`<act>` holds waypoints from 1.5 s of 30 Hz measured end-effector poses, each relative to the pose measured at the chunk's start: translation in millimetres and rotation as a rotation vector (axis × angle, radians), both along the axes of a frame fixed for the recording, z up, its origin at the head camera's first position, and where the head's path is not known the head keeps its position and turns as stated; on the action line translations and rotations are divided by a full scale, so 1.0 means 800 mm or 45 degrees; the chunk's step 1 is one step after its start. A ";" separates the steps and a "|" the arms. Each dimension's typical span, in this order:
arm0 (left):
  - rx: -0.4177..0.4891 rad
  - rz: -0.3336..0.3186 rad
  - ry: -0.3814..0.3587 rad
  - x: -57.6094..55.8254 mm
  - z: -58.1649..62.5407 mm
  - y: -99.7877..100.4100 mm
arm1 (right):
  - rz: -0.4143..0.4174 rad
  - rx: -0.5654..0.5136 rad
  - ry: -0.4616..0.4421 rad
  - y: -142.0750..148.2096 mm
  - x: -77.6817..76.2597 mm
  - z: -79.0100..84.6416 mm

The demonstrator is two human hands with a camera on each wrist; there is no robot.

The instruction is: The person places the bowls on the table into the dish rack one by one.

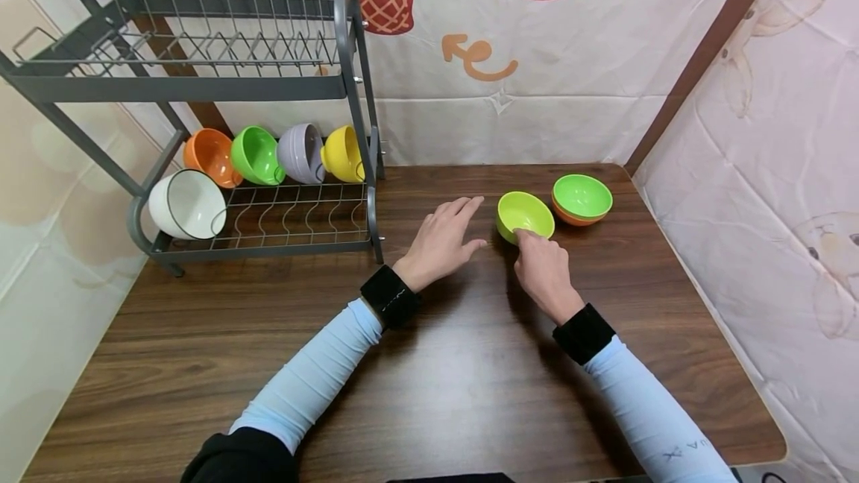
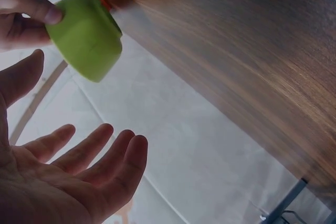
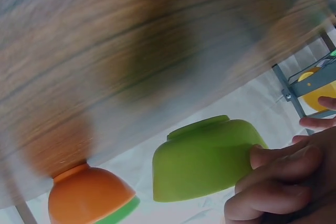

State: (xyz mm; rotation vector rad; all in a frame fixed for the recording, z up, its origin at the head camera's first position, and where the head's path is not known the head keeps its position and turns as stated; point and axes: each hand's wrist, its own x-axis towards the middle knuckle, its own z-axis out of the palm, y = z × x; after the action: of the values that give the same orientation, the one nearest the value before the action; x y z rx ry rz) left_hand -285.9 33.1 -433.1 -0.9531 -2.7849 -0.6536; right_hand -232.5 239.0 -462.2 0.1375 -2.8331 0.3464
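- Counter [image 1: 429, 393]: three bowls at its far right part, so the sorting between counter and rack looks unfinished; loading or unloading, can't tell from these views.
- Rack [image 1: 181, 88]: at the counter's far left corner, two tiers; every bowl visible on it is in the lower tier, so that part reads as occupied.
- Row along the lower tier's back edge, left to right: orange bowl [image 1: 209, 155], green bowl [image 1: 256, 155], lavender bowl [image 1: 300, 153] (maybe more than one nested), yellow bowl [image 1: 344, 155]. All tipped on their sides; probably done with, if the rack is where bowls end up.
- Left hand [image 1: 443, 241]: over the counter between rack and lime bowl, palm open, fingers extended, thumb apart; has hold of nothing, not touching the bowl.
- Right hand [image 1: 545, 270]: grip closed to a pinch on the lime bowl's near rim.
- White bowl [image 1: 188, 205]: lower tier, front left corner, tilted; same status as the row.
- Nested pair near the counter's far right corner: light green bowl [image 1: 582, 196] inside a second orange bowl [image 3: 86, 195]; no hand on it, looks left to handle.
- Lime bowl [image 1: 526, 216]: near the far edge, just left of that pair, roughly upright, seemingly just clear of the surface; the piece being handled, not yet placed.
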 end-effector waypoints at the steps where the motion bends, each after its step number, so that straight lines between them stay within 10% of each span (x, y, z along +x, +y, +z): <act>1: 0.003 0.001 0.001 0.000 0.000 -0.001 | 0.001 -0.011 0.007 -0.001 0.001 0.001; 24: 0.111 0.028 0.003 -0.006 -0.002 -0.026 | 0.156 -0.164 0.279 -0.055 0.024 0.017; 45: 0.597 -0.057 0.219 -0.003 -0.006 -0.024 | 0.317 -0.411 0.453 -0.099 0.027 0.060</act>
State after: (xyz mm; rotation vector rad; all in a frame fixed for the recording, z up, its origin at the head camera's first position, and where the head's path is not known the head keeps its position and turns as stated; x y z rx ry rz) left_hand -288.3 13.7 -437.9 -0.9179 -2.3113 -1.1082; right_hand -210.9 159.9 -414.4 0.4376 -2.3759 0.7454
